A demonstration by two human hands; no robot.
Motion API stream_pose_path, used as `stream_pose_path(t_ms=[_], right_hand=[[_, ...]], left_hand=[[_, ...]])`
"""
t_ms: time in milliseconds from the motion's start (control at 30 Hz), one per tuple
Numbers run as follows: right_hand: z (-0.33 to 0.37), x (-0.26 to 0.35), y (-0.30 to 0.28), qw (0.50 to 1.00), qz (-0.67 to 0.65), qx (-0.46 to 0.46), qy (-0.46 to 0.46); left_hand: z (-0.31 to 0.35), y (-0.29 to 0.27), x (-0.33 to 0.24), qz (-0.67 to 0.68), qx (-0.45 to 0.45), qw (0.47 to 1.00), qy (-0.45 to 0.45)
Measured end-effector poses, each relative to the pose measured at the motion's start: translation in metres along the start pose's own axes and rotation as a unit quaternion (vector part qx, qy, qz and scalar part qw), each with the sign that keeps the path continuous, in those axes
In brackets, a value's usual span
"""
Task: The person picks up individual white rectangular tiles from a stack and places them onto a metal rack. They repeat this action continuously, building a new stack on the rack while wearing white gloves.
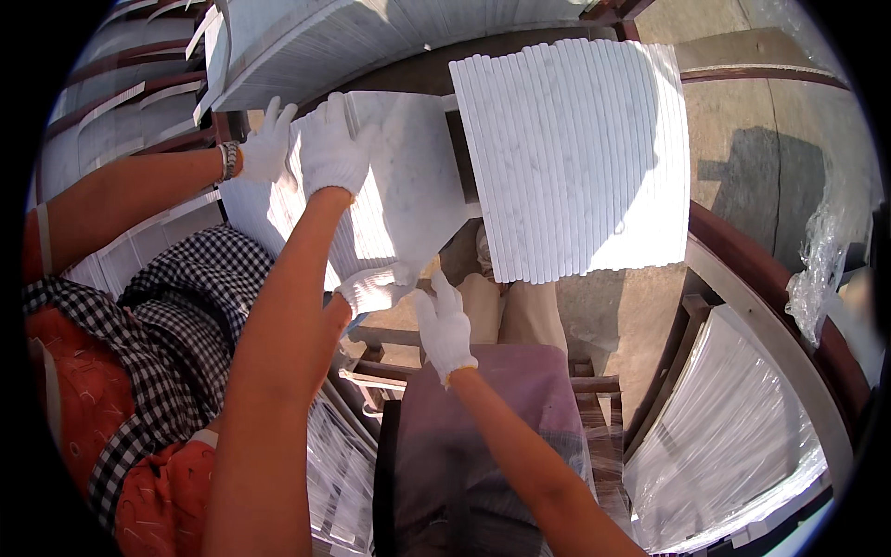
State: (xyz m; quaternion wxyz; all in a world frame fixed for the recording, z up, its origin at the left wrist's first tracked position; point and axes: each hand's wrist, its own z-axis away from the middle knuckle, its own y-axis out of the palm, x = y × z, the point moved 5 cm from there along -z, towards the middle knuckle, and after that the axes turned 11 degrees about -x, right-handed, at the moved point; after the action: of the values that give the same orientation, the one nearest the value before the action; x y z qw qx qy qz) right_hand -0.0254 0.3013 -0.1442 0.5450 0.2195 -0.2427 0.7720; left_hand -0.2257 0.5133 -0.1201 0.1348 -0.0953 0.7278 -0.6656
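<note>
Pale veined slab [418,167] lies just left of centre, at the far side, between the ribbed stack of pale edges [575,158] to its right and a sunlit row of slab edges [368,232] to its left. Its visible face looks longer near to far than across; gloves cover part of its left side, so the true long axis is uncertain.

Left hand [334,153], white-gloved, is the nearer: laid at the slab's far left, fingers pointing far. Whether its grip is clamped on an edge, cannot tell.

Right hand [445,334], gloved likewise, at the near side. Grip apart, fingers extended, nothing held. Slab lies far of it; contact with the near corner cannot be made out.

Co-worker on the left, in a checked cloth [200,278]: one gloved hand [267,148] just left of the wearer's left hand, the other gloved hand [376,286] at the slab's near corner, just left of the wearer's right hand.
</note>
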Motion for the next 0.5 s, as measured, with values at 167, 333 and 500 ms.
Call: stream_pose_path(t_ms=[167,333,500], right_hand=[[-0.004,0.027,-0.001,0.988,0.080,0.034,-0.126],[-0.019,0.015,0.001,0.986,0.064,0.144,-0.047],[-0.044,-0.006,0.019,0.985,0.107,0.135,-0.010]], left_hand=[[0.006,0.008,0.011,-0.061,0.006,0.998,0.006],[-0.008,0.010,0.020,-0.101,0.047,0.994,0.005],[-0.007,0.014,0.014,-0.111,-0.012,0.990,0.084]])
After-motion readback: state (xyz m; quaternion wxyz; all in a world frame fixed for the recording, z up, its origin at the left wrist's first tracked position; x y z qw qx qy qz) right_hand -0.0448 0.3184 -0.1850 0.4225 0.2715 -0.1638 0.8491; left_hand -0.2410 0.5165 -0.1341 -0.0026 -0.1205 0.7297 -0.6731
